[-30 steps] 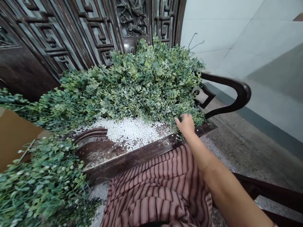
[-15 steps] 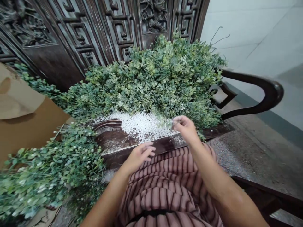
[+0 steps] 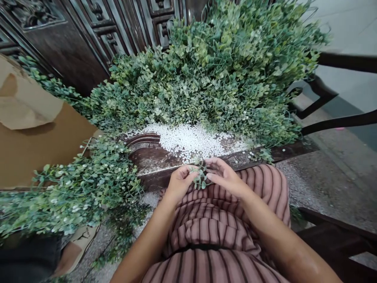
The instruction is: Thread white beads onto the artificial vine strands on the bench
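Both hands meet above a striped lap: the left hand (image 3: 178, 181) and the right hand (image 3: 224, 179) pinch between their fingertips a small green sprig (image 3: 201, 177) of tiny round leaves on thin stems. It sits between the two hands, just in front of the dark carved wooden seat (image 3: 153, 157) strewn with white pellets (image 3: 191, 140). Behind it a great heap of like greenery (image 3: 218, 78) lies against a carved wooden back (image 3: 88, 35), with a cardboard box (image 3: 35, 145) to the left and speckled floor (image 3: 324, 184) to the right.
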The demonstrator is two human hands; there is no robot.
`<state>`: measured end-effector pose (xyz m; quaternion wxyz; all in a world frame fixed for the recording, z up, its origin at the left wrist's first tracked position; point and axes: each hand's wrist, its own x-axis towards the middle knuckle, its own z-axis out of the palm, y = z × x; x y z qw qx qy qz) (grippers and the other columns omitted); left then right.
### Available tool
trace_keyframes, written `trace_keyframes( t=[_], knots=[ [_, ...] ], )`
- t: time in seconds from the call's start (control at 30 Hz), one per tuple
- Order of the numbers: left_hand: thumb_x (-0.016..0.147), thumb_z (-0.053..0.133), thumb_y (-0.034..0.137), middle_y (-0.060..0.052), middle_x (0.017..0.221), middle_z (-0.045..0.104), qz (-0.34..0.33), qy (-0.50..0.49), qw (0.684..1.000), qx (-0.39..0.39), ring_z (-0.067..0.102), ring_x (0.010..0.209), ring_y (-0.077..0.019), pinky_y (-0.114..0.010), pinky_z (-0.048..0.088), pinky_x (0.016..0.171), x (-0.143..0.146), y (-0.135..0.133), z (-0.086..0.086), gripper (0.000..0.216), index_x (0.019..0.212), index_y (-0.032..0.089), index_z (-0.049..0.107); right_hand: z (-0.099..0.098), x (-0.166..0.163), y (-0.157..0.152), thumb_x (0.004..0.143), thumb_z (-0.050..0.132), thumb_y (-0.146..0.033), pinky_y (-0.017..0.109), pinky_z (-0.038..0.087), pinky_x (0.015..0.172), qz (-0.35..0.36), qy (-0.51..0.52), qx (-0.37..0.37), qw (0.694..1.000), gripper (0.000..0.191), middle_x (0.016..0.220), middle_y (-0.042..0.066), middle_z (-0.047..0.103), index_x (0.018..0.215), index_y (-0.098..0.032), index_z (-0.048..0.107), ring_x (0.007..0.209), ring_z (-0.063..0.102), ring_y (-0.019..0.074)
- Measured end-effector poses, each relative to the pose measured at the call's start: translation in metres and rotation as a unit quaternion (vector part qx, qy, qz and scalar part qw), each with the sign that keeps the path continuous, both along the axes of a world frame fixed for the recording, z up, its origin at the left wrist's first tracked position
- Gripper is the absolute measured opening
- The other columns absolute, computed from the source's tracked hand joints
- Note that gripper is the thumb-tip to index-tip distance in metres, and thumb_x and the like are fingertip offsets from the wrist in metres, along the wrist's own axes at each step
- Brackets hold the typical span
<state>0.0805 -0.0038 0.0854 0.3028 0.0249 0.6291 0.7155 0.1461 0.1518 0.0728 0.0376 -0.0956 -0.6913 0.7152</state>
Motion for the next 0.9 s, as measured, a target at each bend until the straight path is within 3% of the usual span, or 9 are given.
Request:
trace_keyframes(
  t=[0.1,0.23,0.33,0.43,0.5,0.6,0.73,0.83,0.9],
  knots=[
    [0.062,0.070,0.026,-0.003,0.076,0.067,-0.047,0.047,0.997,-0.026,0.059,0.074,-0.0138,-0.027,0.046,0.076,0.001,0.000,-0.003,0.017,0.076,0.016,0.067,-0.008,-0.008,-0.003,0.069,0.066,-0.045,0.035,0.047,0.087,-0.047,-0.026,0.024,0.998,0.038,0.100,0.006,0.061,0.097,-0.020,0.057,0.098,0.057,0.0188],
    [0.065,0.065,0.022,-0.003,0.078,0.068,-0.080,0.069,0.994,-0.038,0.060,0.076,-0.0144,-0.028,0.047,0.078,0.006,0.001,-0.010,0.012,0.076,0.016,0.066,-0.015,-0.013,-0.013,0.074,0.058,-0.047,0.032,0.049,0.075,-0.028,-0.029,0.049,0.998,0.032,0.081,0.004,0.064,0.085,-0.017,0.062,0.078,0.059,0.0165],
    [0.066,0.063,0.020,-0.003,0.079,0.067,-0.085,0.080,0.991,-0.059,0.061,0.076,-0.0141,-0.028,0.048,0.077,0.006,-0.002,-0.018,0.018,0.083,0.016,0.065,-0.019,-0.008,-0.015,0.072,0.058,-0.048,0.030,0.048,0.069,-0.042,-0.058,0.040,0.997,0.032,0.073,0.003,0.063,0.078,-0.016,0.062,0.070,0.058,0.0157],
    [0.070,0.060,0.019,-0.003,0.080,0.067,-0.059,0.131,0.979,-0.146,0.061,0.075,-0.0141,-0.029,0.049,0.077,-0.006,-0.008,-0.029,0.020,0.089,0.016,0.064,-0.021,0.000,-0.012,0.068,0.061,-0.049,0.032,0.047,0.073,-0.062,-0.108,0.014,0.992,0.036,0.077,0.005,0.066,0.080,-0.015,0.064,0.074,0.059,0.0179],
    [0.074,0.056,0.018,-0.005,0.085,0.065,-0.026,0.204,0.945,-0.253,0.061,0.076,-0.0150,-0.031,0.048,0.079,-0.021,-0.011,-0.036,0.017,0.088,0.017,0.065,-0.020,0.005,-0.008,0.065,0.064,-0.049,0.033,0.047,0.075,-0.055,-0.133,-0.003,0.990,0.039,0.082,0.006,0.067,0.084,-0.015,0.065,0.078,0.060,0.0193],
    [0.077,0.054,0.019,-0.009,0.099,0.061,0.004,0.303,0.863,-0.404,0.059,0.083,-0.0185,-0.034,0.045,0.083,-0.046,-0.013,-0.044,0.023,0.097,0.017,0.065,-0.017,0.010,-0.006,0.064,0.066,-0.049,0.031,0.047,0.072,-0.031,-0.150,-0.013,0.988,0.039,0.081,0.005,0.066,0.085,-0.016,0.066,0.076,0.059,0.0184],
    [0.079,0.052,0.019,-0.009,0.102,0.060,-0.017,0.333,0.802,-0.496,0.057,0.095,-0.0228,-0.035,0.042,0.087,-0.069,-0.010,-0.053,0.024,0.098,0.020,0.065,-0.014,0.012,-0.006,0.066,0.064,-0.051,0.027,0.044,0.060,-0.058,-0.143,-0.011,0.988,0.036,0.064,0.000,0.059,0.074,-0.017,0.062,0.062,0.054,0.0141],
    [0.079,0.049,0.017,-0.007,0.095,0.063,-0.020,0.344,0.806,-0.482,0.058,0.090,-0.0212,-0.034,0.041,0.085,-0.078,-0.010,-0.059,0.019,0.088,0.020,0.067,-0.012,0.009,-0.006,0.065,0.065,-0.051,0.026,0.042,0.055,-0.068,-0.142,-0.021,0.987,0.035,0.058,-0.002,0.054,0.068,-0.017,0.058,0.056,0.050,0.0124],
    [0.077,0.052,0.017,-0.006,0.090,0.064,0.000,0.336,0.832,-0.441,0.058,0.085,-0.0195,-0.033,0.041,0.082,-0.079,-0.009,-0.060,0.014,0.079,0.019,0.066,-0.010,0.005,-0.007,0.062,0.068,-0.050,0.025,0.042,0.054,-0.069,-0.143,-0.035,0.987,0.036,0.059,-0.001,0.054,0.067,-0.016,0.058,0.056,0.050,0.0117]
  ],
)
